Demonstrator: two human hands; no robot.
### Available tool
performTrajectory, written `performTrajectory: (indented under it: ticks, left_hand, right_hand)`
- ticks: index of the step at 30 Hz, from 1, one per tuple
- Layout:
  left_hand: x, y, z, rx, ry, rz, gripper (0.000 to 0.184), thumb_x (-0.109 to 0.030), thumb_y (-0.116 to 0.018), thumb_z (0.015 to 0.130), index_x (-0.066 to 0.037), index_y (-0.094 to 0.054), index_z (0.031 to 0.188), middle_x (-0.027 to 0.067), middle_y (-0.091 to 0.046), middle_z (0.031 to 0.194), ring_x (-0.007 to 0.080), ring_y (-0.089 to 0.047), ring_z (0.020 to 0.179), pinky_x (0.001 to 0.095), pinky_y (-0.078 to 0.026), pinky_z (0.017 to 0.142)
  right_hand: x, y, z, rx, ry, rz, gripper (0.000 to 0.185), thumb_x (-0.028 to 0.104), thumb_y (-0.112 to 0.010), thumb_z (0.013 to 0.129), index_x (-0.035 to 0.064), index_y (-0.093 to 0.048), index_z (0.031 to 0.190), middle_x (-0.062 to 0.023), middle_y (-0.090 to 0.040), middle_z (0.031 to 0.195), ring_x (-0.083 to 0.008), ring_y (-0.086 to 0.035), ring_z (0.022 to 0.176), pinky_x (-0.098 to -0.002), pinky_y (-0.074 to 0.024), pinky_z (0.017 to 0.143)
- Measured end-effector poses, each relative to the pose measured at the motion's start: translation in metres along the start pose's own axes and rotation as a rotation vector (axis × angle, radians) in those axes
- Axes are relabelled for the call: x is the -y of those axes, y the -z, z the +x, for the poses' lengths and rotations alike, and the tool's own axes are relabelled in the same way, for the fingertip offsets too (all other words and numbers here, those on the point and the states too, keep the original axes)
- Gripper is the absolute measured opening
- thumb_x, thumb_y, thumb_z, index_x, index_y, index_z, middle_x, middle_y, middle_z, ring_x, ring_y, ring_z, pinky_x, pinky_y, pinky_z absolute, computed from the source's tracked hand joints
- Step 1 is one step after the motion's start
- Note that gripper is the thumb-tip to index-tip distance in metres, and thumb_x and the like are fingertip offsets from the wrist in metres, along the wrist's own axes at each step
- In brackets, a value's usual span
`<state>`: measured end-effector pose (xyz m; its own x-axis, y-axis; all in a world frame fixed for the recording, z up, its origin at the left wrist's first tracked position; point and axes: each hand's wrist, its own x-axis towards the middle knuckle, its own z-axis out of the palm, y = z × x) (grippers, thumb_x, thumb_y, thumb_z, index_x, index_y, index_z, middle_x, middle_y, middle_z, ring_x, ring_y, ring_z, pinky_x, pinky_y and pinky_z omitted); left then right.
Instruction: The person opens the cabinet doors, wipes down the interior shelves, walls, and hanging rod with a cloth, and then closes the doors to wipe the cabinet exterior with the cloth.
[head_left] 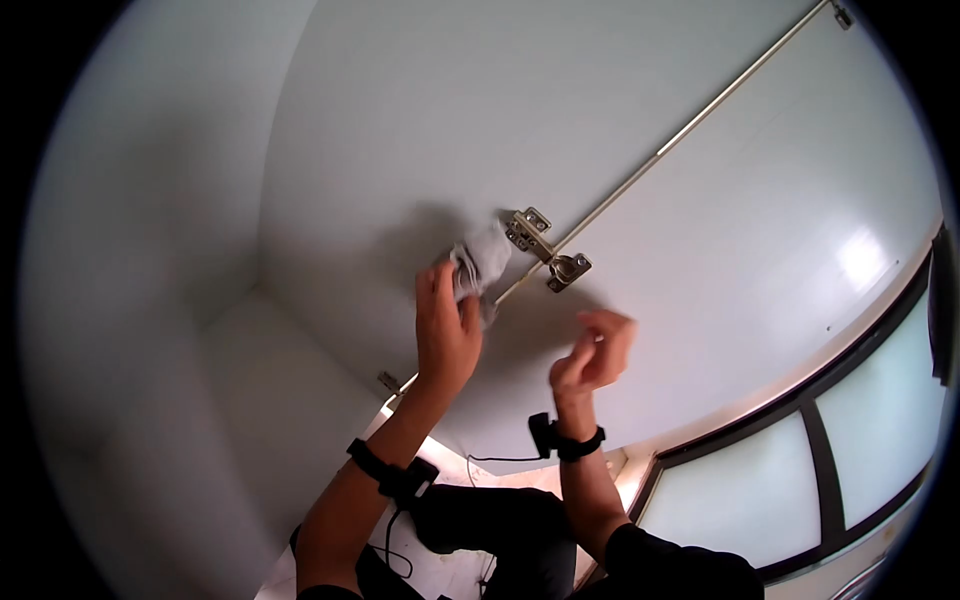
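Observation:
My left hand holds a crumpled grey cloth against the pale cabinet panel, just left of a metal hinge. The cloth partly covers the fingertips. Below and right of the hinge, my right hand is raised in front of the cabinet door, its fingers curled and blurred; whether it holds anything is too unclear to tell. The hinge joins the panel and the door across a narrow metallic edge.
Another hinge sits lower left, and one more at the top right. A dark-framed frosted window stands at the lower right. Black straps with cables are on both forearms. My legs are below.

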<state>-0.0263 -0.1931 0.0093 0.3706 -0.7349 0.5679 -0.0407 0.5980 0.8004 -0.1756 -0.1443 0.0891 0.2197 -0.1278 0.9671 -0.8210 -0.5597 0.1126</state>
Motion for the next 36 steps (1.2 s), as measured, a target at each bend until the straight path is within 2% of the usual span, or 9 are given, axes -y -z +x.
performTrajectory:
  ticks: [2,4,7,12,24,26,30,33,36]
  left_hand:
    - [-0.026,0.001,0.026,-0.052,-0.001,-0.068,0.043,0.007,-0.06,0.081,0.0,-0.054,0.124,0.0223,-0.052,0.121,0.0422,-0.053,0.111,0.0507,-0.045,0.095]
    - [-0.047,0.003,0.045,-0.146,-0.395,0.187,0.04,0.007,-0.059,0.081,-0.003,-0.061,0.12,0.0191,-0.053,0.129,0.0383,-0.053,0.115,0.0494,-0.046,0.096]
    - [-0.059,-0.006,0.05,0.034,-0.696,0.34,0.037,-0.001,-0.066,0.082,-0.013,-0.068,0.117,0.0068,-0.057,0.129,0.0311,-0.053,0.12,0.0464,-0.048,0.097]
    - [-0.055,0.004,0.069,0.054,-0.823,0.421,0.032,-0.001,-0.068,0.08,-0.013,-0.072,0.109,0.004,-0.064,0.119,0.0287,-0.061,0.106,0.0398,-0.056,0.082]
    - [-0.025,0.054,0.099,0.09,-0.549,0.781,0.039,0.005,-0.06,0.082,-0.009,-0.068,0.117,0.0086,-0.062,0.121,0.0301,-0.058,0.113,0.0418,-0.052,0.091]
    - [-0.013,0.057,0.094,-0.169,-0.124,0.264,0.041,0.009,-0.054,0.086,-0.003,-0.063,0.123,0.0142,-0.061,0.119,0.0336,-0.059,0.112,0.0423,-0.052,0.093]
    - [-0.053,0.027,0.07,-0.139,-0.159,0.035,0.042,0.006,-0.054,0.093,0.002,-0.055,0.134,0.0182,-0.057,0.132,0.037,-0.06,0.115,0.0401,-0.048,0.102]
    - [-0.074,0.003,0.062,0.089,-0.661,0.427,0.043,0.009,-0.061,0.078,-0.006,-0.069,0.117,0.0128,-0.057,0.128,0.0325,-0.056,0.115,0.0388,-0.052,0.095]
    - [-0.057,-0.008,0.063,0.038,-0.734,0.467,0.042,0.007,-0.062,0.078,-0.01,-0.071,0.116,0.0098,-0.059,0.125,0.0331,-0.057,0.113,0.0417,-0.053,0.093]
  right_hand:
    - [-0.009,0.002,0.012,-0.081,0.068,-0.096,0.019,-0.001,-0.048,0.083,-0.003,-0.064,0.093,-0.0162,-0.062,0.093,-0.0297,-0.056,0.088,-0.0392,-0.0478,0.079]
    - [-0.013,0.001,0.016,-0.222,-0.062,-0.165,0.025,-0.001,-0.05,0.076,0.0002,-0.066,0.095,-0.0142,-0.063,0.102,-0.0326,-0.051,0.104,-0.0424,-0.0428,0.089]
    - [-0.01,-0.001,0.01,-0.138,-0.033,-0.171,0.03,-0.003,-0.05,0.075,0.0019,-0.066,0.099,-0.0118,-0.062,0.105,-0.0314,-0.049,0.108,-0.042,-0.0407,0.093]
    - [-0.013,0.005,0.008,-0.12,-0.073,-0.157,0.03,-0.004,-0.051,0.074,0.0036,-0.066,0.099,-0.0114,-0.063,0.105,-0.0322,-0.051,0.108,-0.0431,-0.0403,0.095]
    - [-0.017,0.013,0.001,-0.047,-0.02,-0.177,0.028,-0.004,-0.049,0.076,0.0024,-0.066,0.098,-0.0116,-0.063,0.101,-0.0309,-0.052,0.104,-0.0418,-0.0425,0.091]
    - [-0.016,0.012,0.001,-0.052,-0.02,-0.176,0.028,-0.004,-0.049,0.076,0.0025,-0.066,0.098,-0.0115,-0.063,0.101,-0.031,-0.052,0.104,-0.0417,-0.0426,0.091]
    - [-0.016,0.011,-0.001,-0.063,-0.036,-0.151,0.028,-0.004,-0.051,0.074,0.0037,-0.066,0.096,-0.0113,-0.063,0.102,-0.0317,-0.052,0.105,-0.0416,-0.0426,0.092]
    - [-0.018,0.012,-0.001,-0.069,-0.057,-0.132,0.028,-0.004,-0.052,0.072,0.0047,-0.066,0.094,-0.011,-0.063,0.102,-0.0328,-0.052,0.106,-0.0422,-0.0425,0.093]
    - [-0.022,0.012,-0.002,-0.07,-0.056,-0.132,0.028,-0.004,-0.052,0.071,0.0046,-0.066,0.094,-0.0109,-0.063,0.101,-0.0328,-0.052,0.105,-0.0421,-0.0426,0.093]
